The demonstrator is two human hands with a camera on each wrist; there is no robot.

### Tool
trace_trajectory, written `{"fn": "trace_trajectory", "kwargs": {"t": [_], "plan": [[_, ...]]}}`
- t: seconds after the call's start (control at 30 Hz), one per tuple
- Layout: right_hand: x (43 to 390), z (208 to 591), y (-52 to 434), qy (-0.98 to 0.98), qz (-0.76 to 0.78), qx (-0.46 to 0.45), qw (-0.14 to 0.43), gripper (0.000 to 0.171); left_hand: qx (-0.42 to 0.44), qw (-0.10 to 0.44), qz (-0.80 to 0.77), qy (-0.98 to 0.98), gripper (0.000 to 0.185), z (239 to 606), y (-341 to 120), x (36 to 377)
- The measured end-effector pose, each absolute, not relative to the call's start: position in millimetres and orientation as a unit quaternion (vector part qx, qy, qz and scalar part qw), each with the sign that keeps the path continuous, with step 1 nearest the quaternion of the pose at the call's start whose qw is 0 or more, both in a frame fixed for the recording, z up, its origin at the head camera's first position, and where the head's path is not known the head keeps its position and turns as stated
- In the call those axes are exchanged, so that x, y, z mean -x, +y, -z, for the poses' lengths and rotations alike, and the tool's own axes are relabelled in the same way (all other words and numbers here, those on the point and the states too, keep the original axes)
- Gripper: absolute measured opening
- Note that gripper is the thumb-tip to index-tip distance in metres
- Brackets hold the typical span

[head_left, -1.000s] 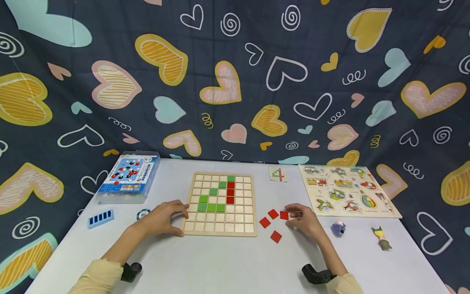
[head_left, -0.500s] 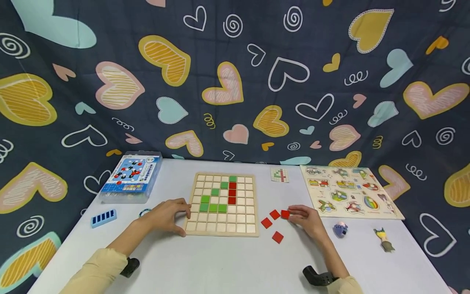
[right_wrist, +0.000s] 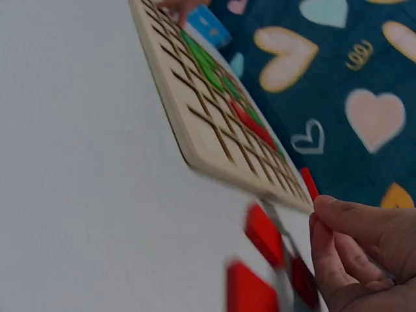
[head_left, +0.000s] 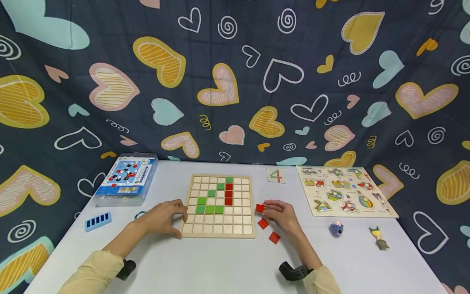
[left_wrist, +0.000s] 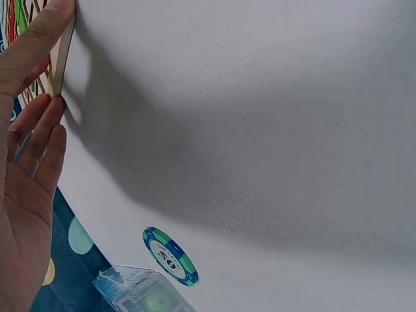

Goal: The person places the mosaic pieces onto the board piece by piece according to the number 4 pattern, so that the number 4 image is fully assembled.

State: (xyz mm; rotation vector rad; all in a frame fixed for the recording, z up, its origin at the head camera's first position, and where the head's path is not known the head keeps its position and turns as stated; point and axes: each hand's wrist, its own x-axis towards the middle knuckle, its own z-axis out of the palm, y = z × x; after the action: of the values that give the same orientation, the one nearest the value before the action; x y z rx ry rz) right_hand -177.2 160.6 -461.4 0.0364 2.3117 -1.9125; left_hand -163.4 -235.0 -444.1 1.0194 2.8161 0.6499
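In the head view, a wooden grid board (head_left: 203, 228) lies on the table, holding several green tiles (head_left: 209, 209) and a column of red tiles (head_left: 229, 194). My left hand (head_left: 161, 218) rests at the board's left edge, its thumb by the near corner; the left wrist view has thumb and fingertips touching the rim apart from each other. Just past the board's right edge, my right hand (head_left: 282, 214) pinches a red tile (right_wrist: 309, 183) between thumb and fingers. Two loose red tiles (head_left: 263, 223) lie nearby, and another is mostly hidden under that hand.
A small pattern card (head_left: 276, 175) lies at the back, left of a picture puzzle board (head_left: 345, 192). Two small figurines (head_left: 335, 228) sit at right. Leftward are a boxed set (head_left: 126, 179), a light-blue slotted block (head_left: 98, 221) and a poker chip (left_wrist: 170, 256).
My right hand has picked up the rightmost loose red tile and carried it left, over the other loose tiles, toward the board. My left hand has stayed at the board's edge.
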Motion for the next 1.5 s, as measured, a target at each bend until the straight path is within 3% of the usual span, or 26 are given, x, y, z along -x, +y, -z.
{"fn": "trace_trajectory", "kwargs": {"t": [0.43, 0.73, 1.07, 1.27, 1.5], "plan": [[184.8, 462.3, 96.0, 0.792, 0.602, 0.098, 0.035, 0.028, -0.326, 0.043, -0.218, 0.919, 0.039, 441.5, -237.2, 164.8], [189.1, 465.8, 85.9, 0.808, 0.577, 0.116, 0.028, 0.026, -0.313, 0.058, -0.215, 0.923, 0.039, 441.6, -233.4, 164.8], [187.6, 463.0, 76.5, 0.807, 0.574, 0.128, 0.059, 0.028, -0.311, 0.061, -0.216, 0.924, 0.038, 440.6, -234.2, 162.4], [182.6, 456.5, 91.0, 0.783, 0.604, 0.121, 0.083, 0.029, -0.312, 0.06, -0.216, 0.923, 0.038, 441.7, -235.4, 160.8], [183.2, 447.9, 146.7, 0.799, 0.585, 0.108, 0.088, 0.031, -0.307, 0.057, -0.214, 0.926, 0.038, 442.4, -234.9, 159.7]]}}
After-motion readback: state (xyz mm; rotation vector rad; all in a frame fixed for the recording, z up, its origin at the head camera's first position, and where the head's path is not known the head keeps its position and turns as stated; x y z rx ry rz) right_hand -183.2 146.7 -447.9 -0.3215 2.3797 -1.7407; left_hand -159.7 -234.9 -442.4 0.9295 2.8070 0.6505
